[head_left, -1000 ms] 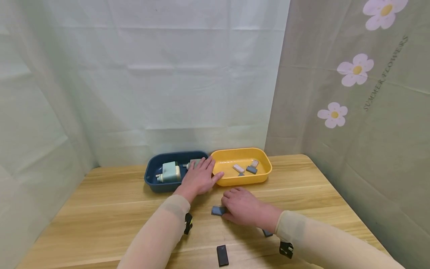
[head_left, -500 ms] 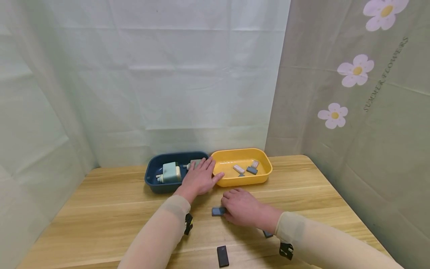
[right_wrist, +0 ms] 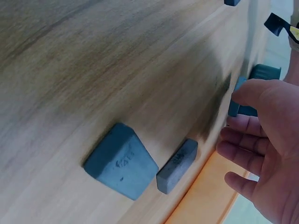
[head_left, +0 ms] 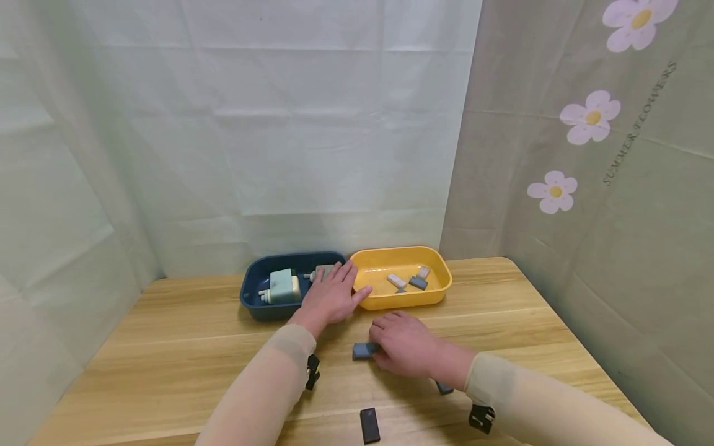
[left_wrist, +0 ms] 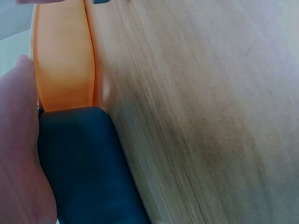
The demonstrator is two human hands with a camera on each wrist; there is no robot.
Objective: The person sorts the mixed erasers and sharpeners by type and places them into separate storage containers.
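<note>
My left hand (head_left: 331, 294) lies with fingers spread where the navy bin (head_left: 262, 313) and the yellow bin (head_left: 401, 301) meet, thumb over the yellow rim. Part of a grey-green item in the navy bin is covered by it. In front of the yellow bin, my right hand (head_left: 404, 344) pinches a blue-grey eraser (head_left: 364, 351) between thumb and index finger, low over the table. The right wrist view shows the same eraser (right_wrist: 236, 100) at the fingertips, the other fingers loosely bent. A larger blue-grey eraser (right_wrist: 122, 161) with faint printing and a small grey eraser (right_wrist: 177, 165) lie nearby.
Several small pink and blue-grey blocks, one a pale pink block (head_left: 396, 280), lie in the yellow bin. A mint-green bottle-like item (head_left: 281, 286) lies in the navy bin. A black block (head_left: 370, 425) rests near the front, and a dark block (head_left: 444, 387) lies beside the right wrist.
The right hand and the eraser in it have shifted slightly to the right, and the eraser's front side shows more. The left hand and both bins have stayed in place.
</note>
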